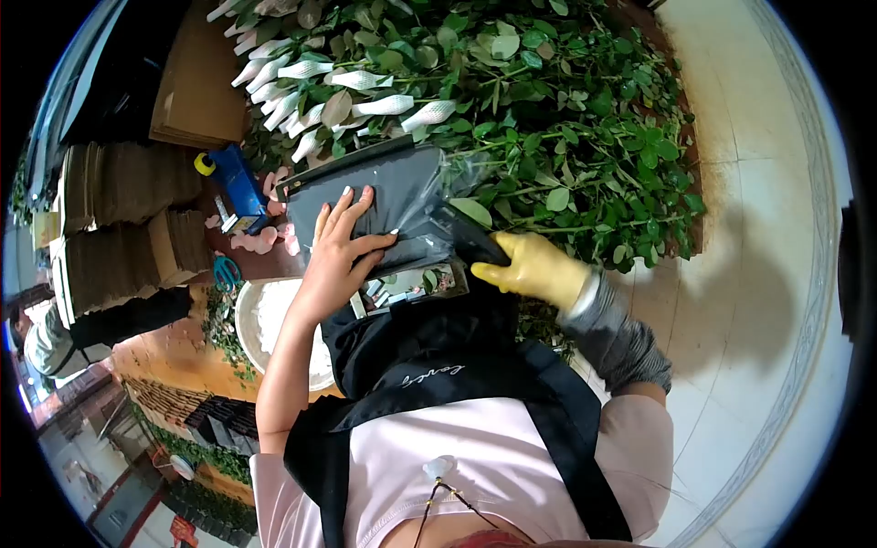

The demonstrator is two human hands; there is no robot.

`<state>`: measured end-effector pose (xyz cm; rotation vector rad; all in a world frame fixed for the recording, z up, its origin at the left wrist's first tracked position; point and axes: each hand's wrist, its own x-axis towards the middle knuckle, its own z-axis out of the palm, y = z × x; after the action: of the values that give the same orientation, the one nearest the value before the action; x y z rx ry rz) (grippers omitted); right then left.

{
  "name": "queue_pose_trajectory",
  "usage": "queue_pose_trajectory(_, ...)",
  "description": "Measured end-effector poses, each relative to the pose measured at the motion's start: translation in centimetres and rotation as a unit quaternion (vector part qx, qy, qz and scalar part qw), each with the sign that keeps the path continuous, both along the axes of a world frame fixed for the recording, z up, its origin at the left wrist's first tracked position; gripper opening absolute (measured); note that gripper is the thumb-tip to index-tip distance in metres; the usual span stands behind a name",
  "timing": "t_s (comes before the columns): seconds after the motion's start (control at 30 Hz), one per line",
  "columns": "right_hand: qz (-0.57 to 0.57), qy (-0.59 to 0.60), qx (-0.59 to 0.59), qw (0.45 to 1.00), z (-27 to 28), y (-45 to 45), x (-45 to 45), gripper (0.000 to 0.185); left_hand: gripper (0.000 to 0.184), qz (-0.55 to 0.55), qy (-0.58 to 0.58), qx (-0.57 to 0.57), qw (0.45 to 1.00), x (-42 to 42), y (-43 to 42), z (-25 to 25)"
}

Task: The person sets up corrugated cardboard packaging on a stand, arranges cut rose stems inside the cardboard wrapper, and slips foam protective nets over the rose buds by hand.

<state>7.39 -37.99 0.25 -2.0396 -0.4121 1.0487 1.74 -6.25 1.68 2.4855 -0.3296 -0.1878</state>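
L hand (343,245) bare, palm down, fingers spread on dark panel (313,203); pressing flat, not clenched on anything. Yellow-gloved R hand (537,267) grasping black tool (470,237), type unclear; tool's far end is at panel's R side, right by clear film (429,224). Panel sits btwn black apron (420,333) & pile of leafy stems (585,155); white-netted heads (384,105) on pile's L side. Small open box (358,306) w/ short strips (379,295) just apron-side of panel. Further L: blue dispenser (239,187) w/ yellow roll (204,164) nr it, pink petal-like bits (256,241), teal scissors (226,272), cardboard stacks (128,192). White tub (241,331) beside L forearm, partly hidden by it.
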Motion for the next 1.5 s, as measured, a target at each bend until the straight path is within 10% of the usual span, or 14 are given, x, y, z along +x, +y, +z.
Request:
queue_pose_trajectory(0.1, 0.081, 0.273, -0.016, 0.958, 0.2, -0.3, 3.7, 0.051, 0.026, -0.004, 0.010, 0.006, 1.000, 0.2, -0.2, -0.1)
queue_pose_trajectory(0.3, 0.303, 0.103, -0.235, 0.918, 1.6, 2.1, 4.3, 0.050, 0.027, 0.011, -0.011, -0.021, 1.000, 0.1, 0.1, -0.7)
queue_pose_trajectory(0.37, 0.059, 0.292, 0.107, 0.949, -1.9, 0.8, 1.3, 0.043, 0.026, 0.014, -0.014, -0.021, 1.000, 0.0, 0.0, -0.9)
queue_pose_trajectory(0.5, -0.154, 0.187, 0.045, 0.969, -3.5, 1.7, -3.3, 0.030, 0.025, 0.023, -0.030, -0.065, 0.997, -0.1, 0.2, -0.6)
queue_pose_trajectory(0.57, -0.128, 0.163, -0.005, 0.978, -3.3, 1.4, -3.3, 0.031, 0.026, 0.045, -0.002, -0.177, 0.983, -0.3, 1.5, -0.7)
queue_pose_trajectory(0.63, -0.134, 0.147, 0.089, 0.976, -2.1, 1.0, -3.6, 0.035, 0.030, 0.182, 0.047, -0.490, 0.851, -2.2, 2.5, -0.7)
queue_pose_trajectory(0.7, -0.188, 0.231, 0.153, 0.942, 2.6, 0.0, -3.8, 0.044, 0.032, 0.203, -0.111, -0.263, 0.937, -4.7, 3.8, 0.9)
queue_pose_trajectory(0.83, -0.013, 0.399, 0.230, 0.888, 8.0, -1.0, -2.6, 0.044, 0.023, 0.213, -0.019, -0.292, 0.932, -10.4, 4.9, 1.3)
queue_pose_trajectory(0.97, 0.057, 0.043, -0.114, 0.991, 11.3, 11.0, -4.2, 0.042, 0.074, 0.132, 0.037, -0.293, 0.946, -11.4, 3.1, 1.9)
queue_pose_trajectory(1.03, 0.123, -0.408, -0.055, 0.903, 8.4, 16.7, -5.8, 0.053, 0.101, 0.124, -0.020, -0.268, 0.955, -12.3, 1.5, 1.1)
queue_pose_trajectory(1.23, 0.455, -0.185, -0.010, 0.871, 11.6, 25.7, -2.6, 0.059, 0.087, 0.360, 0.066, -0.618, 0.695, -14.0, 4.4, -4.6)
queue_pose_trajectory(1.3, 0.369, -0.187, 0.137, 0.900, 11.3, 29.9, 0.3, 0.047, 0.086, 0.424, -0.022, -0.320, 0.847, -13.7, 7.1, -9.6)
queue_pose_trajectory(1.43, 0.055, 0.003, 0.250, 0.967, 3.6, 40.2, 5.3, 0.059, 0.093, 0.465, -0.043, -0.153, 0.871, -10.7, 9.4, -13.3)
queue_pose_trajectory(1.5, -0.050, 0.096, 0.100, 0.989, 2.0, 43.4, 5.9, 0.063, 0.097, 0.469, -0.051, -0.090, 0.877, -9.2, 9.6, -12.9)
